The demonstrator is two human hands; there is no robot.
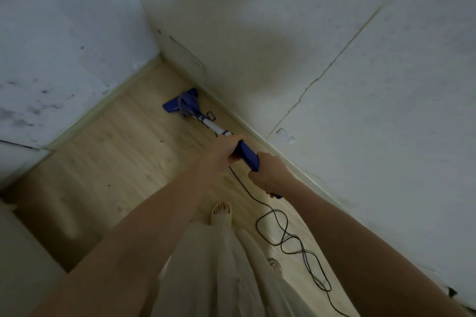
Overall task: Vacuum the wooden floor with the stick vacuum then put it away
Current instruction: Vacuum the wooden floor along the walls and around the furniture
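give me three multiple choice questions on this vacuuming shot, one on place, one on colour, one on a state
1. Where is the vacuum head?
A. near the corner of two walls
B. beside the slipper
C. lifted off the floor

2. What colour is the vacuum handle?
A. red
B. blue
C. green

3. How is the handle held?
A. left hand only
B. right hand only
C. both hands

Answers:
1 A, the head sits on the wooden floor close to the corner.
2 B, the handle is blue.
3 C, the left hand and right hand both grip it.
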